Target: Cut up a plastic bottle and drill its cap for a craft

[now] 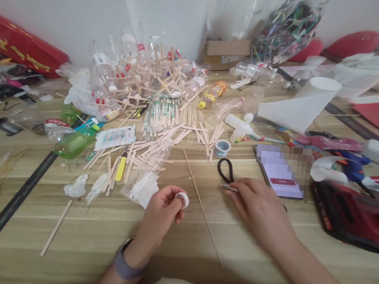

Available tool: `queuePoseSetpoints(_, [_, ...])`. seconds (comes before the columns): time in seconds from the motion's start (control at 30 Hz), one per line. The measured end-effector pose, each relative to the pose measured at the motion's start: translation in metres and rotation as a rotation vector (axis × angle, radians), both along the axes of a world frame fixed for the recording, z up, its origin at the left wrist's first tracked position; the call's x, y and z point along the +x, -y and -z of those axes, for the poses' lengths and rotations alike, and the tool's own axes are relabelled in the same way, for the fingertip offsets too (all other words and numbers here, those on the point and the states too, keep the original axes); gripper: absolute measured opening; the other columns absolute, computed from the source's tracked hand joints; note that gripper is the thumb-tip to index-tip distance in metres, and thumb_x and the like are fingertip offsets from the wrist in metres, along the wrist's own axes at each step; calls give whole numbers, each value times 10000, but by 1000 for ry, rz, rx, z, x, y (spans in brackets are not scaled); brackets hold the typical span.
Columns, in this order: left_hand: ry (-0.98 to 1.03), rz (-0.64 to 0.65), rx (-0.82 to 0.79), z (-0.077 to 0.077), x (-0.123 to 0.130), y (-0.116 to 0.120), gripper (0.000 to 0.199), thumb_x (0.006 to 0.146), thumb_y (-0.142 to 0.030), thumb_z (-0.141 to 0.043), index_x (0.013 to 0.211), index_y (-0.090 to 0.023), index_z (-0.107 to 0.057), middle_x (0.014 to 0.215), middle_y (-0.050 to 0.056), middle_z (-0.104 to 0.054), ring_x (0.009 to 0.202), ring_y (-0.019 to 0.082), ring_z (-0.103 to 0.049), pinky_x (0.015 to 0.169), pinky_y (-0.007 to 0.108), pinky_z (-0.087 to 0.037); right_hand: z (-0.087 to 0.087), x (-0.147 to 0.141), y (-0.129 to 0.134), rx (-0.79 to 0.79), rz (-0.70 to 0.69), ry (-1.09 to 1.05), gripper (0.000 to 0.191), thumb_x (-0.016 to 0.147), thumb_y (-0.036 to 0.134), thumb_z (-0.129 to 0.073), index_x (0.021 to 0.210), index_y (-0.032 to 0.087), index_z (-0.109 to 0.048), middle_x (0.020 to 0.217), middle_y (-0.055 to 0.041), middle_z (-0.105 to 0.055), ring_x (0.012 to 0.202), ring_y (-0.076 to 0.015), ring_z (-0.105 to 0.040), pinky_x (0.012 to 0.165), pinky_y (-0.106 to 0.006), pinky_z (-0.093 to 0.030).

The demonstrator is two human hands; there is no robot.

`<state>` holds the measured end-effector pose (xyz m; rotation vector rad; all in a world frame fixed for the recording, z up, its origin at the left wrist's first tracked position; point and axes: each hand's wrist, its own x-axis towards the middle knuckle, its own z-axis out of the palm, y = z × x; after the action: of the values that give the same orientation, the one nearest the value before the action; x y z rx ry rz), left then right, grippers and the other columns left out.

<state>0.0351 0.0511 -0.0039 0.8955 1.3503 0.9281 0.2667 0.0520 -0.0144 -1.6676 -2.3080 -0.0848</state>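
My left hand (166, 209), with a watch on its wrist, pinches a small round white cap (182, 200) over the middle of the table. To the right, my right hand (257, 204) is closed on scissors (228, 187), whose metal tip pokes out to the left by the fingers; a black handle loop lies just above. Between the hands a thin wooden skewer (202, 206) lies slanted on the table. A clear plastic bottle (141, 184) rests on its side just beyond my left hand.
Wooden sticks (165, 113) and plastic bottles (101, 64) are heaped at the back. A phone (282, 171) and a red-and-black tool (353, 218) lie at the right. A yellow cutter (121, 167) and a green bottle (75, 142) are at the left; a tape roll (222, 148) sits mid-table.
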Motion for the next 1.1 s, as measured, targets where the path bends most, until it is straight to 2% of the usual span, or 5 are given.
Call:
queuePoseSetpoints(0.1, [-61,31,3,3,-1,0,193,709,-296,-595,826,-147,-632,548,-50,-545,434,94,-494,397,191,-354,-3,-23,7,-2,-91,-51,267,986,189,-438,881,169,-683,809,-69,-694,782,-219,-636,766,-339,-399])
queuePoseSetpoints(0.3, [-263,131,53,8,-4,1,318,816,-260,-505,1058,-142,-673,614,-24,-577,493,118,-520,464,219,-390,-18,-69,-8,-410,48,7,197,954,189,-516,1095,174,-652,1032,-98,-714,965,-239,-667,782,-310,-429])
queuePoseSetpoints(0.43, [-355,128,176,10,-3,-1,352,872,-271,-466,1136,-121,-643,963,68,-599,571,117,-569,494,254,-450,-24,-85,-25,-457,61,26,194,928,145,-522,1097,147,-616,989,-110,-726,914,-225,-690,698,-271,-438])
queuePoseSetpoints(0.8, [-374,50,219,22,-4,-6,399,907,-257,-454,1291,-156,-490,1262,158,-518,721,159,-663,686,361,-580,-28,-92,-40,-536,49,147,295,853,4,-486,1114,104,-580,938,-144,-719,890,-228,-717,672,-247,-475])
queuePoseSetpoints(1.1, [-1330,64,691,-21,-32,7,337,931,-304,-487,1186,-132,-627,1196,191,-627,1172,357,-549,1003,521,-438,-27,-98,-36,-512,94,226,392,856,-45,-417,1217,25,-554,923,-215,-698,852,-264,-714,667,-294,-519])
